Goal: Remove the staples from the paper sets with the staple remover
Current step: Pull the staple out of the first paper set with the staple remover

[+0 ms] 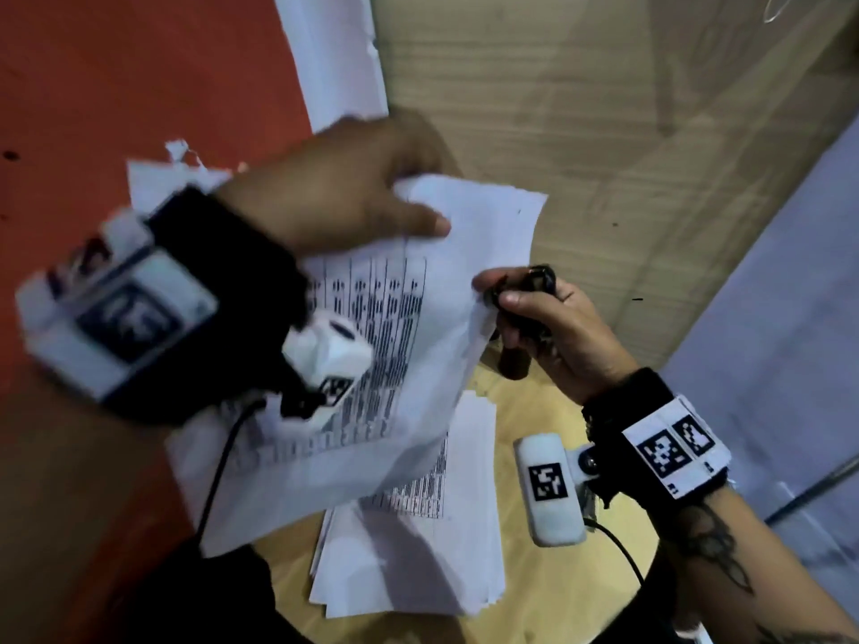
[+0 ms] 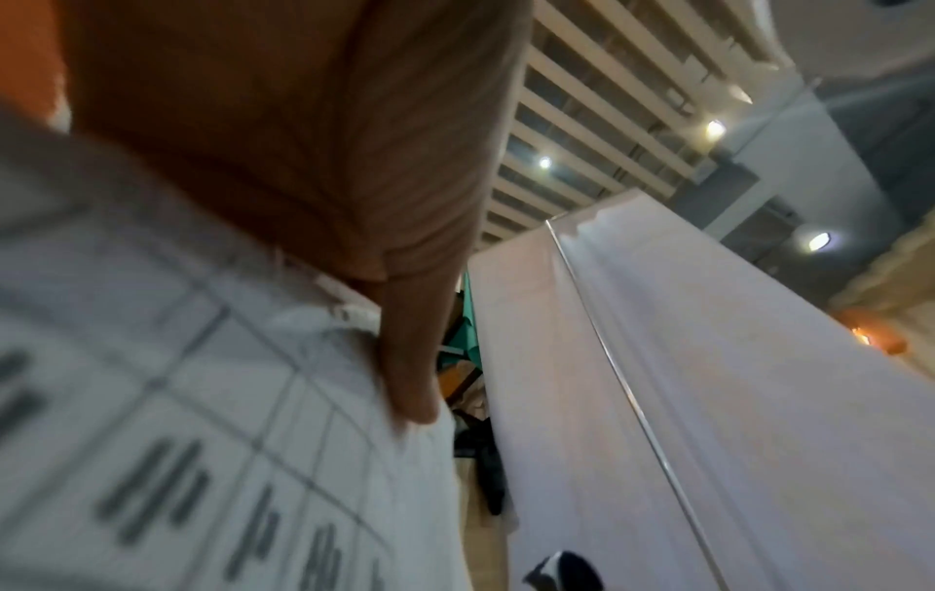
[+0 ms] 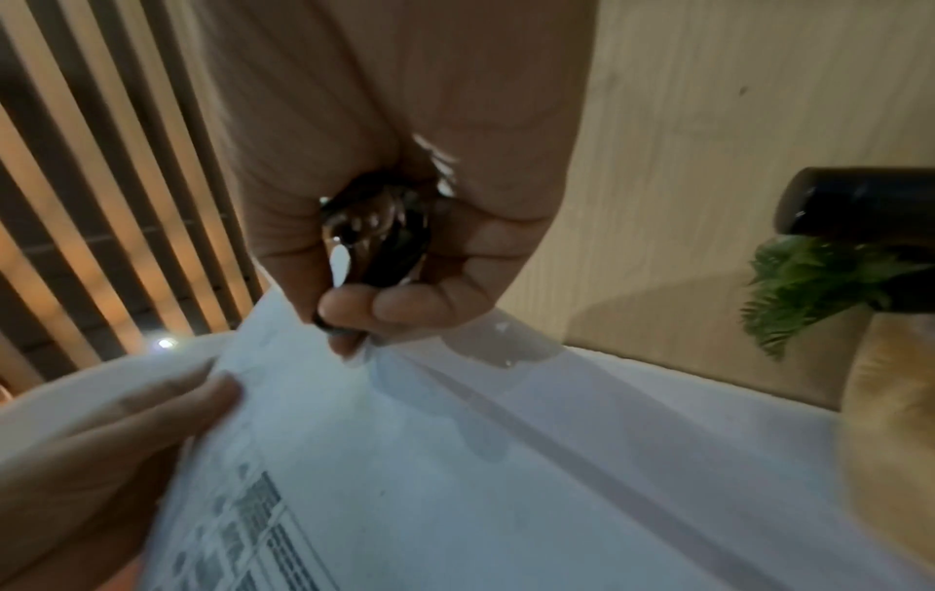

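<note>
A printed paper set [image 1: 418, 309] with a table of dark text hangs in the air between both hands. My left hand [image 1: 372, 192] grips its upper edge, thumb on top of the sheet [image 2: 283, 400]. My right hand [image 1: 534, 309] curls round a black staple remover [image 1: 534, 283] and meets the right edge of the paper. In the right wrist view the staple remover [image 3: 374, 240] sits in my curled fingers [image 3: 384, 308], right at the edge of the paper [image 3: 404, 440]. No staple can be made out.
A loose stack of white sheets [image 1: 409, 550] lies on the wooden table [image 1: 558, 574] below the held set. More white paper [image 1: 334, 53] lies at the top. An orange-red surface [image 1: 116, 86] fills the left. A dark pot with a green plant [image 3: 835, 248] stands to the right.
</note>
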A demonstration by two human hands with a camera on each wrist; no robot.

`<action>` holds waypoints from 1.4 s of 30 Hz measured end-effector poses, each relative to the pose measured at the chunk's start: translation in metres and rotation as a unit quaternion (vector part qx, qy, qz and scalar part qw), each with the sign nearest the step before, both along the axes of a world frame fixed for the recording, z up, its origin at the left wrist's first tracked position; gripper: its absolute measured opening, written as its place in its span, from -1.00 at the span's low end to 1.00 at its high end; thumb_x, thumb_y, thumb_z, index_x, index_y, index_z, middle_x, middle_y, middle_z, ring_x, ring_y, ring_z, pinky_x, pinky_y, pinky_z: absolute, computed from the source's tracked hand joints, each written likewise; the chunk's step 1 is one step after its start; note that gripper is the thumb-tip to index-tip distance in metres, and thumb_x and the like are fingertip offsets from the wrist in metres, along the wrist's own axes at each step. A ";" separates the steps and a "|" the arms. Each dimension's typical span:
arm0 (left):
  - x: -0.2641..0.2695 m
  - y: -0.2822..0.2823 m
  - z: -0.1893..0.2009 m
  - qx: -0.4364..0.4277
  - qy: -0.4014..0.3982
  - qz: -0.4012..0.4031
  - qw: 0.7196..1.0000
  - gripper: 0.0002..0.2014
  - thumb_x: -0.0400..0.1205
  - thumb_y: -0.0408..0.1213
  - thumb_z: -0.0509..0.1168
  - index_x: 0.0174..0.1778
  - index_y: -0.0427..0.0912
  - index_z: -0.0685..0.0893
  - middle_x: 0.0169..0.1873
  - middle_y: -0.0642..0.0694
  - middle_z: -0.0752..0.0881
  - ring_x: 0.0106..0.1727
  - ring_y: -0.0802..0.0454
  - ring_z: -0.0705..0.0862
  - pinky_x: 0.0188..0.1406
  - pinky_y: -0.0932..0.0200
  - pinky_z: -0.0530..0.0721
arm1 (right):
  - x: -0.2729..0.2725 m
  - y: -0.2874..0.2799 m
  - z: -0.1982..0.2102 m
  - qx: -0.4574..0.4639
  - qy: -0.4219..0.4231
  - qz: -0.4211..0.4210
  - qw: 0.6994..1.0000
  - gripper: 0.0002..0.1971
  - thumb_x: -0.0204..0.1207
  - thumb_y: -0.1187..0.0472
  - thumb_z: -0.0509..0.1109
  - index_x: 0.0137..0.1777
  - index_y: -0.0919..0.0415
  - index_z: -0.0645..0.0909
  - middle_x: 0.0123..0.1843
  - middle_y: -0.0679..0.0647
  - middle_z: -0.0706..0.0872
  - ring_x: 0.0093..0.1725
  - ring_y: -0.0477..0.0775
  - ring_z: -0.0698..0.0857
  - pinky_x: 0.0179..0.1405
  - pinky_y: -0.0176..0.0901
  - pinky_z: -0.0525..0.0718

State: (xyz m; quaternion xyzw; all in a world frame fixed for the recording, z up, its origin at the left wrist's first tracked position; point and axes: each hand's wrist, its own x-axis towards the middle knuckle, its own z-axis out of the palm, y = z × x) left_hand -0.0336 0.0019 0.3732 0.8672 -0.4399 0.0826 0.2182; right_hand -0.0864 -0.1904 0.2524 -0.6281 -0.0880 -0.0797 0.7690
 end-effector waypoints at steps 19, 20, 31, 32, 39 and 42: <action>0.040 -0.013 -0.071 -0.149 0.217 -0.040 0.964 -0.81 0.53 -0.19 0.45 -0.33 0.24 0.72 -0.43 0.36 0.70 -0.34 0.53 0.59 -0.23 0.48 0.48 | -0.008 -0.008 0.009 -0.065 0.000 -0.228 0.972 -0.83 0.37 -0.02 0.17 -0.07 -0.08 0.49 -0.15 0.01 0.43 -0.37 -0.20 0.46 -0.47 -0.37 0.42; 0.040 -0.013 -0.073 -0.157 0.215 -0.040 0.963 -0.84 0.54 -0.20 0.45 -0.32 0.16 0.72 -0.43 0.34 0.71 -0.33 0.50 0.60 -0.22 0.46 0.48 | -0.007 -0.004 0.010 -0.101 -0.007 -0.216 0.971 -0.81 0.36 -0.01 0.14 -0.06 -0.10 0.49 -0.11 0.03 0.43 -0.33 -0.21 0.48 -0.43 -0.37 0.48; 0.045 -0.013 -0.094 -0.172 0.236 -0.054 0.955 -0.90 0.50 -0.16 0.49 -0.11 0.13 0.80 -0.15 0.20 0.81 -0.02 0.28 0.72 0.12 0.15 0.60 | 0.010 0.015 0.002 -0.483 -0.273 -0.270 0.787 -0.57 0.19 0.36 0.51 0.11 0.36 0.62 0.02 0.21 0.64 0.01 0.19 0.63 -0.06 -0.04 0.62; 0.046 -0.014 -0.097 -0.174 0.233 -0.052 0.955 -0.87 0.48 -0.12 0.49 -0.07 0.11 0.80 -0.11 0.18 0.81 0.02 0.25 0.72 0.16 0.11 0.61 | 0.012 0.015 0.001 -0.499 -0.285 -0.263 0.775 -0.57 0.17 0.39 0.50 0.11 0.36 0.64 0.03 0.24 0.64 0.00 0.27 0.65 -0.12 0.05 0.66; 0.046 -0.018 -0.102 -0.182 0.230 -0.050 0.955 -0.88 0.44 -0.05 0.48 -0.13 0.19 0.77 -0.16 0.26 0.79 -0.08 0.41 0.66 0.03 0.31 0.50 | 0.014 0.016 0.001 -0.541 -0.315 -0.248 0.739 -0.55 0.15 0.35 0.49 0.11 0.33 0.70 0.01 0.23 0.69 -0.03 0.33 0.69 -0.33 0.13 0.71; 0.046 -0.020 -0.103 -0.195 0.224 -0.038 0.954 -0.84 0.40 0.00 0.47 -0.12 0.15 0.79 -0.16 0.18 0.82 -0.09 0.35 0.67 0.00 0.23 0.57 | 0.014 0.015 0.003 -0.555 -0.316 -0.247 0.728 -0.57 0.15 0.36 0.48 0.09 0.30 0.71 -0.02 0.22 0.70 -0.06 0.33 0.69 -0.42 0.16 0.69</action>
